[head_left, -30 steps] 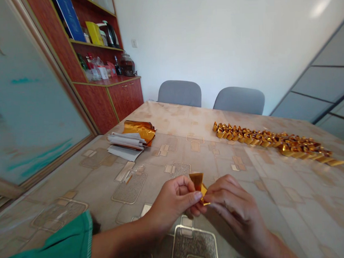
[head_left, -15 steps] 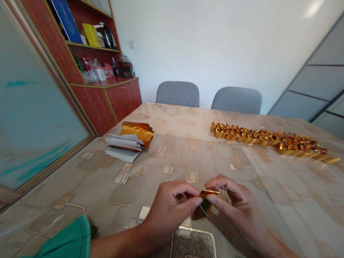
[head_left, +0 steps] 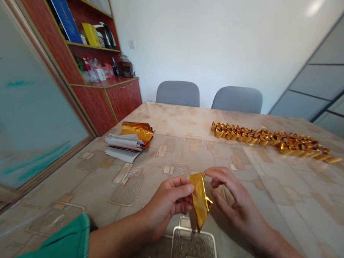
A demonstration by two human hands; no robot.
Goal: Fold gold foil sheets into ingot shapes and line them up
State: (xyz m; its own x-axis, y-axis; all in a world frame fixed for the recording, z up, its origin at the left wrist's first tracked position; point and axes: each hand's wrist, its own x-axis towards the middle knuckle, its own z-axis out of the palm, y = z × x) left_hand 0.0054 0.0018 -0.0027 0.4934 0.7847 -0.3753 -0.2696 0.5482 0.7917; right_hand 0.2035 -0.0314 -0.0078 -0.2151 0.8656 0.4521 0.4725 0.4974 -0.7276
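Seen from above by the person seated or standing at it, a broad surface (head_left: pixel 295 201) with a beige, rectangle-patterned cover fills the lower view. Behind it, at left, stands a reddish-brown cabinet (head_left: pixel 125 98), its shelves filled with household items. Two grey chairs, a left one (head_left: pixel 177 93) and a right one (head_left: pixel 237 99), are at the far edge, against a white wall (head_left: pixel 208 36).

Next in size is a long band of folded gold pieces (head_left: pixel 263 136), far right, packed side by side in slanting rows, probably to keep them tidy and out of the working space. Far left lies a loose stack of gold and white sheets (head_left: pixel 136 132), apparently put aside so that the area before the hands stays free.

A green sleeve (head_left: pixel 65 240) covers part of the left arm. The left hand (head_left: pixel 169 201) has its grip closed, thumb over fingers, on the left edge of a folded gold sheet (head_left: pixel 200 204), smallest of all, held between the hands with its pointed end downward. That edge hold likely steadies it while leaving the other side exposed. The right hand's (head_left: pixel 237 198) grip is parted, thumb well away from the index finger, whose tip is at the sheet's upper right corner; whether it touches, I cannot tell.
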